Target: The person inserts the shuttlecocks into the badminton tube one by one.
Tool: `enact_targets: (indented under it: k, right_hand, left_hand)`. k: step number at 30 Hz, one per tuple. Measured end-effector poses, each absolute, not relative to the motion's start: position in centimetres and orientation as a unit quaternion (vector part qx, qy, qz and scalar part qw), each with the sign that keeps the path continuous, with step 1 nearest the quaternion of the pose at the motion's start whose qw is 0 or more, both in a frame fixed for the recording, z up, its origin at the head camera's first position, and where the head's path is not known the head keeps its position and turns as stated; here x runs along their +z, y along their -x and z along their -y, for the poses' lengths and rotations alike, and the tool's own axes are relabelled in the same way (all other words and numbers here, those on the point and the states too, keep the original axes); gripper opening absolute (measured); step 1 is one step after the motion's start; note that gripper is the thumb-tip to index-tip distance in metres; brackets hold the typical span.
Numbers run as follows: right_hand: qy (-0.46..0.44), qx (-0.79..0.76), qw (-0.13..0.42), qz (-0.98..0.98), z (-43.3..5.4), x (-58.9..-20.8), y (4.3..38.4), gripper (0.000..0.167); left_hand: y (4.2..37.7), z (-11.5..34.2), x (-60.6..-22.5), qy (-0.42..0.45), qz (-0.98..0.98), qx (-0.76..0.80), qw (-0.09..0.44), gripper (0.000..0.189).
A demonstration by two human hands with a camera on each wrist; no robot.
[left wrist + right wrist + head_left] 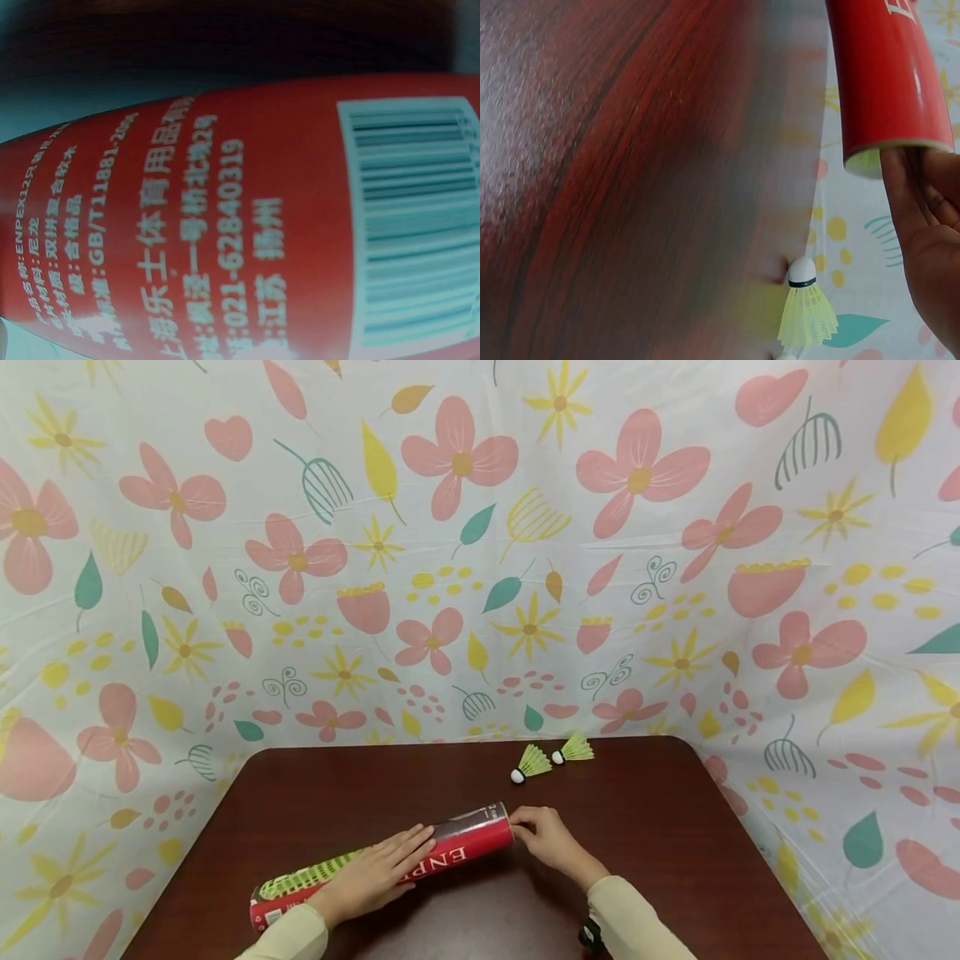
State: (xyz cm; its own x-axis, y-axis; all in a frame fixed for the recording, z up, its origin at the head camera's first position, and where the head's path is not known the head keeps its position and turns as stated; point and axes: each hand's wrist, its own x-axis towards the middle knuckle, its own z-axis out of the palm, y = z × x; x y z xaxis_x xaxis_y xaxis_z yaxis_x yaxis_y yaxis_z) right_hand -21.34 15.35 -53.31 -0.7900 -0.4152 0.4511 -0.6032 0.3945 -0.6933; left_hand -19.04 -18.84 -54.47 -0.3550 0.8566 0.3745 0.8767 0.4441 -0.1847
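A red shuttlecock tube [472, 837] with a dark and green printed side lies slanted over the table, its mouth toward the right. My left hand [375, 870] grips the tube around its middle, fingers across the top. In the left wrist view the tube's red wall [300, 225] with white print and a barcode fills most of the picture. My right hand [551, 839] is at the mouth, fingertips partly inside. Pale yellow-green shows within the tube's opening [864, 162] in the right wrist view. I cannot tell whether the fingers pinch anything in there.
Two yellow-green shuttlecocks with white heads, a nearer one [531, 763] and a farther one [573, 748], lie near the back edge of the dark brown table [360, 785]. A flower-printed curtain [465, 568] hangs behind and along both sides.
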Motion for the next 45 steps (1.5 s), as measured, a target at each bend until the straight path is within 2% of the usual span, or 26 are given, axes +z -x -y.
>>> enact_targets:
  k: [13, 21, 29, 35, 39, 45]
  right_hand:
    - [-0.302, 0.45, 0.061, 0.838, -16.3, -53.2, 22.0, 0.009]
    - [-0.28, 0.435, 0.08, 0.852, -18.2, -52.6, 23.6, 0.01]
    - [-0.2, 0.405, 0.109, 0.886, -20.0, -52.5, 25.8, 0.012]
    - [-0.139, 0.417, 0.138, 0.887, -21.1, -53.2, 27.4, 0.019]
    - [-0.101, 0.439, 0.125, 0.884, -21.7, -54.0, 28.4, 0.026]
    - [-0.072, 0.45, 0.093, 0.885, -22.3, -54.8, 29.5, 0.034]
  left_hand:
    - [19.0, 18.8, -54.5, 0.515, 0.831, -0.016, 0.21, 0.087]
    - [19.4, 19.1, -54.6, 0.525, 0.822, -0.022, 0.219, 0.09]
    - [19.3, 19.2, -54.8, 0.523, 0.827, -0.033, 0.203, 0.088]
    - [19.2, 19.3, -54.9, 0.519, 0.83, -0.029, 0.201, 0.088]
    - [19.1, 19.4, -55.1, 0.515, 0.836, -0.029, 0.19, 0.088]
    - [19.4, 19.3, -55.4, 0.523, 0.827, -0.021, 0.206, 0.088]
